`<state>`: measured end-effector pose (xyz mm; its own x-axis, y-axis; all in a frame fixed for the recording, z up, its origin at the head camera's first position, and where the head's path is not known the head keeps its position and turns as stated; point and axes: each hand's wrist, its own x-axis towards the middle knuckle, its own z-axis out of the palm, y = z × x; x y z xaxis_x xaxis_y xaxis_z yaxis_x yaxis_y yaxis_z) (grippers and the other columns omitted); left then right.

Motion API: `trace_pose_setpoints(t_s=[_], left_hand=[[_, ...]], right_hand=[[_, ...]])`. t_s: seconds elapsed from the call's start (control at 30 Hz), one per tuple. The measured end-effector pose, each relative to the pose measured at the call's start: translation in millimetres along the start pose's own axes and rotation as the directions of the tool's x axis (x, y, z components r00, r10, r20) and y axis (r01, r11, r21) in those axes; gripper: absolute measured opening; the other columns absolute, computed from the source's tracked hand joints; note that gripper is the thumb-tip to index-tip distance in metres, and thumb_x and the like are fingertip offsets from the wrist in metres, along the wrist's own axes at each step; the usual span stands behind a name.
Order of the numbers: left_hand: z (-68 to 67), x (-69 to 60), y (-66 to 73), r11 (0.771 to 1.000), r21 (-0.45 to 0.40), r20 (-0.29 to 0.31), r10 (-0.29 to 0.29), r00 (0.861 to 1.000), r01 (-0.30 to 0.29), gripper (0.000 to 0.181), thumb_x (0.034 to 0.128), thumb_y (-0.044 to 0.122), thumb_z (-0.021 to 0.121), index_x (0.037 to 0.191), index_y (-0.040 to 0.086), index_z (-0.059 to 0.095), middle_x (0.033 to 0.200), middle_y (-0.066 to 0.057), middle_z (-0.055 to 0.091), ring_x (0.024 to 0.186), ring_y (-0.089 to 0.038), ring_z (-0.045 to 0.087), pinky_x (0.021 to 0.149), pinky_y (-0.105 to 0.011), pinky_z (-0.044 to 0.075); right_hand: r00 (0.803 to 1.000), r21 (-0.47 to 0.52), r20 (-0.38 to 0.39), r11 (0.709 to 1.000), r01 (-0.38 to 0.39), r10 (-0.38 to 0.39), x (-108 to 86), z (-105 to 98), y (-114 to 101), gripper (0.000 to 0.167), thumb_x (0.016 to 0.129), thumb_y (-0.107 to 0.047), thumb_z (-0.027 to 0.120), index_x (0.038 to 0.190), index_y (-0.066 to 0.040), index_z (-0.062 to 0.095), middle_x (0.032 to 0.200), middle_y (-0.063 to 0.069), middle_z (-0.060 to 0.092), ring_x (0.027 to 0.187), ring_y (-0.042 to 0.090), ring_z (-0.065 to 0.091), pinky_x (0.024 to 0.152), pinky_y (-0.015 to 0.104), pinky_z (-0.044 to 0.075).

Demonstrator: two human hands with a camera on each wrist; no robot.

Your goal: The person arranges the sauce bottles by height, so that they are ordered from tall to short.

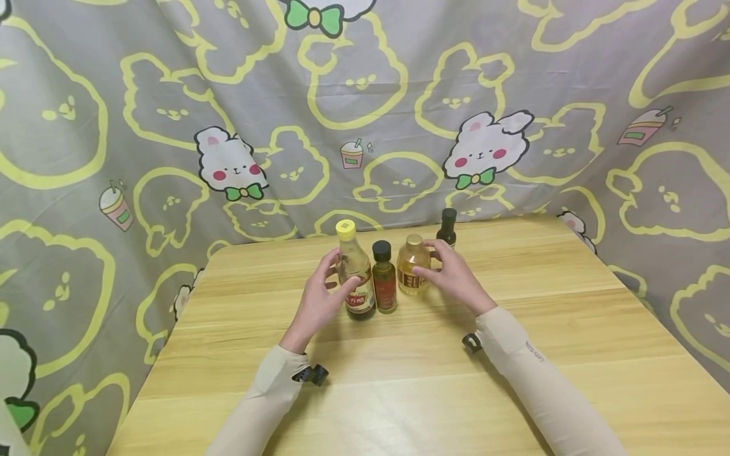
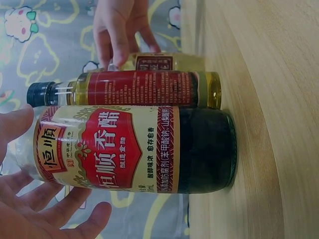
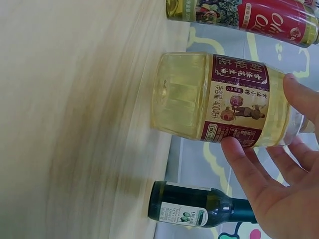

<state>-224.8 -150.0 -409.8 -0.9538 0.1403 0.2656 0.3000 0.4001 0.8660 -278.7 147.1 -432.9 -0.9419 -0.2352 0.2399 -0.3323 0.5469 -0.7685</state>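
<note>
2 cream sleeves point(image 1: 259, 399) | right: dark lettering point(image 1: 535, 351) | 1 black fitting point(image 1: 310, 375) per wrist

The yellow-capped bottle point(image 2: 144, 149) bears the brand 恒順, the product name 恒顺香醋, the type 酿造食醋 and the phrase 愈存愈香. The gold-capped bottle point(image 3: 219, 99) is marked 胡姬花, 古法花生油 and net content 净含量: 400毫升. The red-labelled bottle point(image 3: 244, 20) shows a partial "Oli", the dark green bottle point(image 3: 192, 204) a name beginning "Oliv"; lettering on the right sleeve point(image 1: 533, 361) is too small to read fully.
</note>
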Motion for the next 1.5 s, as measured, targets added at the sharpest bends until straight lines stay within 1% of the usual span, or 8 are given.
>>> trace_pose_setpoints(t_s=[0.13, 0.33, 0.67, 0.9, 1.2, 1.5], left_hand=[[0.2, -0.2, -1.0, 1.000, 0.000, 0.000, -0.005, 1.000, 0.005, 0.068, 0.0954, 0.038, 0.073, 0.153, 0.022, 0.042, 0.150, -0.007, 0.051, 0.133, -0.036, 0.054, 0.106, -0.055, 0.049], [0.8, -0.2, -0.7, 1.000, 0.007, 0.001, -0.003, 1.000, 0.003, 0.067, 0.0957, 0.037, 0.073, 0.153, 0.022, 0.042, 0.150, -0.008, 0.052, 0.133, -0.036, 0.054, 0.106, -0.055, 0.049], [1.7, -1.3, -0.6, 1.000, 0.002, 0.001, -0.014, 1.000, 0.014, 0.068, 0.0955, 0.036, 0.074, 0.153, 0.022, 0.042, 0.150, -0.008, 0.051, 0.133, -0.036, 0.054, 0.106, -0.055, 0.049], [1.9, -0.8, -1.4, 1.000, 0.009, -0.001, -0.012, 1.000, 0.012, 0.067, 0.0957, 0.036, 0.073, 0.153, 0.022, 0.042, 0.150, -0.008, 0.051, 0.133, -0.036, 0.054, 0.106, -0.055, 0.049], [1.3, -0.7, -0.7, 1.000, 0.008, 0.002, -0.003, 1.000, 0.003, 0.067, 0.0956, 0.038, 0.073, 0.153, 0.023, 0.042, 0.150, -0.008, 0.051, 0.133, -0.036, 0.054, 0.106, -0.056, 0.049], [0.2, 0.0, 0.3, 1.000, 0.011, 0.001, -0.008, 1.000, 0.008, 0.068, 0.0952, 0.037, 0.074, 0.153, 0.022, 0.042, 0.150, -0.008, 0.051, 0.133, -0.036, 0.054, 0.106, -0.054, 0.049]], right_hand=[[1.000, -0.007, -0.006, 1.000, -0.007, 0.007, 2.5, -0.2, 1.0, 0.069, 0.092, -0.029, 0.078, 0.149, -0.007, 0.045, 0.151, 0.018, 0.048, 0.130, 0.046, 0.054, 0.106, 0.060, 0.048], [0.999, -0.016, -0.031, 1.000, -0.019, 0.018, 6.8, -0.3, 1.8, 0.068, 0.091, -0.029, 0.079, 0.147, -0.008, 0.046, 0.150, 0.018, 0.049, 0.124, 0.044, 0.058, 0.103, 0.058, 0.051], [0.996, -0.013, -0.077, 0.998, -0.056, 0.055, 13.2, 3.0, 4.5, 0.069, 0.091, -0.032, 0.079, 0.147, -0.009, 0.046, 0.151, 0.014, 0.049, 0.124, 0.040, 0.058, 0.098, 0.057, 0.053], [0.994, 0.005, -0.094, 0.998, -0.063, 0.063, 19.5, 3.9, 6.3, 0.072, 0.091, -0.029, 0.079, 0.150, -0.006, 0.044, 0.152, 0.016, 0.047, 0.126, 0.039, 0.056, 0.097, 0.055, 0.055], [0.991, 0.012, -0.116, 0.997, -0.072, 0.073, 27.5, 4.0, 6.9, 0.067, 0.092, -0.025, 0.078, 0.148, -0.006, 0.045, 0.149, 0.018, 0.049, 0.125, 0.039, 0.057, 0.093, 0.052, 0.058], [0.984, 0.004, -0.162, 0.997, -0.081, 0.081, 35.8, 6.4, 8.2, 0.067, 0.091, -0.027, 0.079, 0.146, -0.005, 0.048, 0.146, 0.018, 0.052, 0.123, 0.038, 0.057, 0.097, 0.055, 0.053]])
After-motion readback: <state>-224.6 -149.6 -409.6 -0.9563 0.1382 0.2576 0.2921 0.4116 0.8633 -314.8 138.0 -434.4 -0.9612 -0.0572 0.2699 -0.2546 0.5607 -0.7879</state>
